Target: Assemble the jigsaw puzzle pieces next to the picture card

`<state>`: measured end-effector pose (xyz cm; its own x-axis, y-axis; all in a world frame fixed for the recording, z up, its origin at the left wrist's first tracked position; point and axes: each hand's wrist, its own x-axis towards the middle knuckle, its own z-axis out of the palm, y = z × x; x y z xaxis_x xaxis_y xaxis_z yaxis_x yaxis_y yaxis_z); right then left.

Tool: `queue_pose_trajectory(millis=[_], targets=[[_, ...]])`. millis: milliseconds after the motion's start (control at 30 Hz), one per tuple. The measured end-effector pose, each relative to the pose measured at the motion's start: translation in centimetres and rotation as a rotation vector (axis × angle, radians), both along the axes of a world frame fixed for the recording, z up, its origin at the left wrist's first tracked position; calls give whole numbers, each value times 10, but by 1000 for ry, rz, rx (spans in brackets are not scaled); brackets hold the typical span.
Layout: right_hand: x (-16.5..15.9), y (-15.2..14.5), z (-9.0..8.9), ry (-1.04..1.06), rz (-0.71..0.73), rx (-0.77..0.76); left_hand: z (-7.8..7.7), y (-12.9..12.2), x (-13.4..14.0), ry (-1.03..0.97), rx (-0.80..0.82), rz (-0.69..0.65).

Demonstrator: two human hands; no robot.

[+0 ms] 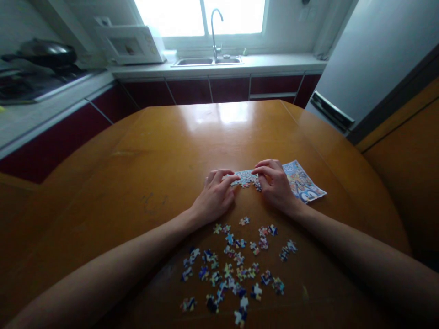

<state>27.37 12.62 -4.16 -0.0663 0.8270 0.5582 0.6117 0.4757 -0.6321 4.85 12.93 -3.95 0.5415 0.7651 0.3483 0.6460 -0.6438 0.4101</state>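
A partly joined jigsaw puzzle (245, 177) in pale blue and white lies flat on the table, with a jagged near edge. My left hand (216, 192) is closed on its left end, the index finger reaching over the pieces. At the right end, my right hand (273, 183) grips with bent fingers, covering part of the joined section. Partly behind my right wrist lies a colourful printed picture sheet (303, 183). Many loose jigsaw pieces (228, 270) are scattered on the table between my forearms, nearer to me than the puzzle.
The wooden table (137, 160) has rounded corners. Beyond it are a counter with a sink (195, 61), a tall faucet (214, 32) and a white microwave (132, 45). A covered pan (48, 52) stands on the stove at left. A refrigerator (373, 50) is at right.
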Motion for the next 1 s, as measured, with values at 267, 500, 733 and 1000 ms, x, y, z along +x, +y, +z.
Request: queue_pose_trajectory(millis=[267,500,733,1000], targets=[[1,0,-1,-9,0,-12,2,0,0,-13,-16,0],[1,1,-3,-8,8,-22,4,-1,1,-22,-32,9],[1,1,-3,-22,23,-22,3,-1,1,-19,-23,11],[3,3,-9,-147,64,-37,5,-4,1,96,2,-20]])
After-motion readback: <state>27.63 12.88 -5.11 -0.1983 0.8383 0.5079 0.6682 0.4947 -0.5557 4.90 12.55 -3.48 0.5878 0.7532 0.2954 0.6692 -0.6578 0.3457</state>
